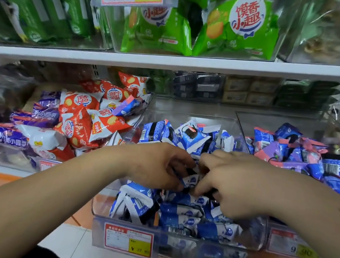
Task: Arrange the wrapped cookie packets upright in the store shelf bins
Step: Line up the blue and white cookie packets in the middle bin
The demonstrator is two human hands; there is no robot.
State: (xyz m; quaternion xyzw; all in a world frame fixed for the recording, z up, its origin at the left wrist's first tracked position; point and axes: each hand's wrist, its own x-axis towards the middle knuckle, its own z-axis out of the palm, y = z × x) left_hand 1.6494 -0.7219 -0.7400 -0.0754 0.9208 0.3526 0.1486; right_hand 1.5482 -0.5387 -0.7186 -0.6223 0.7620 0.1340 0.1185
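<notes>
The shelf (170, 62) is carrying a row of bins, and the clear bin (104, 209) in the middle is holding a heap of blue-and-white packets (191, 136). Most are lying tumbled, flat or tilted every which way, so the tidying is looking barely begun. Only a few near the front are standing roughly on edge, and nearly the whole bin is waiting to be set upright. The red packets (77, 118) in the bin to the left are lying just as jumbled. Both hands are working over the middle of the heap. The left hand (155, 164) and the right hand (234, 181) are curling their fingers and pinching one packet (190, 181) from opposite ends, just above the pile.
</notes>
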